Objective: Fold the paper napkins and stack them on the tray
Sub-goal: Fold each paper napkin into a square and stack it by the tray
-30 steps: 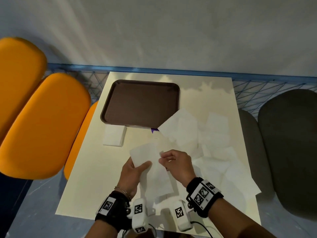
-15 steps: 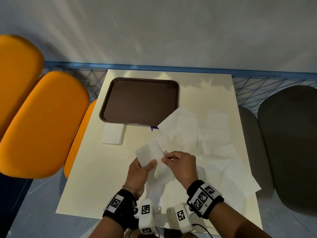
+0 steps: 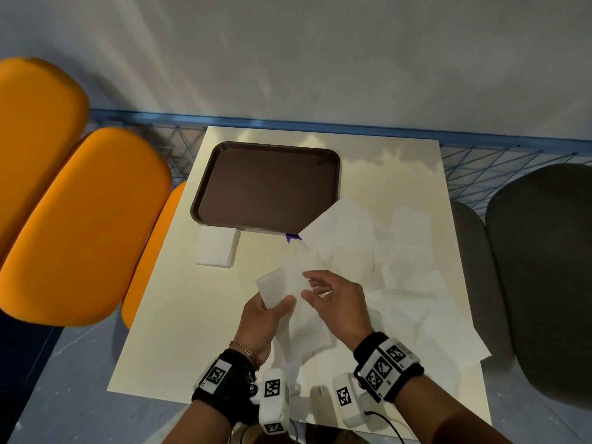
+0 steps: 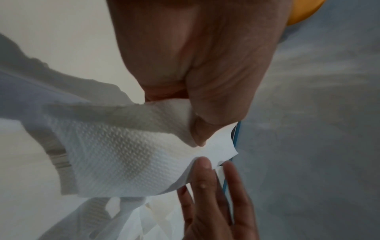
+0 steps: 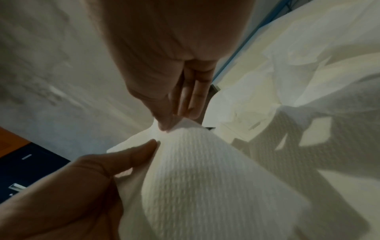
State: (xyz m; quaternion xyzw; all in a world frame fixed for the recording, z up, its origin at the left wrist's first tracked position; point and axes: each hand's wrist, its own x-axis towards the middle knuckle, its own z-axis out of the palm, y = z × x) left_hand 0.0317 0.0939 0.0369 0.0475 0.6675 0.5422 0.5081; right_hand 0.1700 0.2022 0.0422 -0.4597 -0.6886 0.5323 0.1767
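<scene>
Napkin (image 3: 283, 285), white, half-folded: lifted just above the counter (image 3: 179, 331), left hand (image 3: 261, 322) pinching its near edge, right hand (image 3: 339, 302) nipping a corner. Step, as judged: mid-fold. Next: match edges, crease. Beyond: loose napkins (image 3: 400, 277); folded stack (image 3: 217, 249) beside the bare tray (image 3: 266, 184).

My left hand (image 3: 261, 318) is low in front of me, thumb on top, pinching a napkin (image 3: 283, 285). My right hand (image 3: 339, 304) is just beside it, fingers (image 3: 315, 277) bent, touching the same napkin. Both wrists wear black bands.
</scene>
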